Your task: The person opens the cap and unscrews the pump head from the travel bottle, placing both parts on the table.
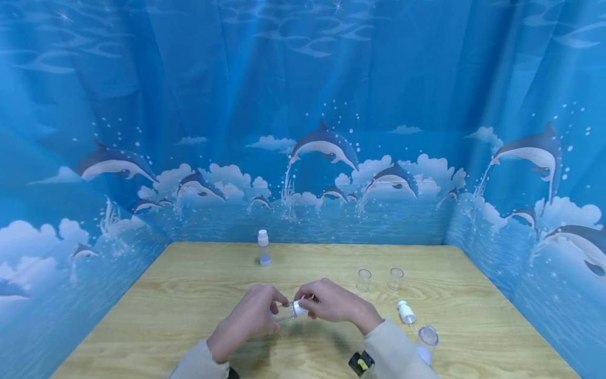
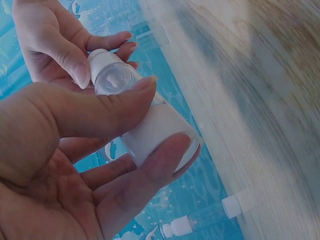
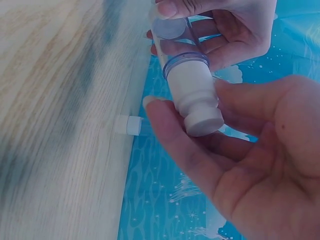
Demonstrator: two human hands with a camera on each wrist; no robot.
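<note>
Gripped the bottle point(image 2: 157, 127) in the curled left hand point(image 1: 253, 314); pinched its cap point(image 3: 191, 84) in the right hand point(image 1: 331, 301). Held it between both, lengthwise left to right, with cap rightmost.

Left sleeve point(image 1: 201, 363): long, cream, plain, ending at the wrist. Right sleeve point(image 1: 397, 350): matching cream cloth, lightly creased. Black boxy device point(image 1: 362, 363), at the right sleeve's left edge: small, with yellow-green patch. Black fitting point(image 1: 233, 373), right of left cuff: mostly hidden. Left hand point(image 1: 253, 316), right hand point(image 1: 331, 301): bare; nails plain, some slightly past the fingertips.
</note>
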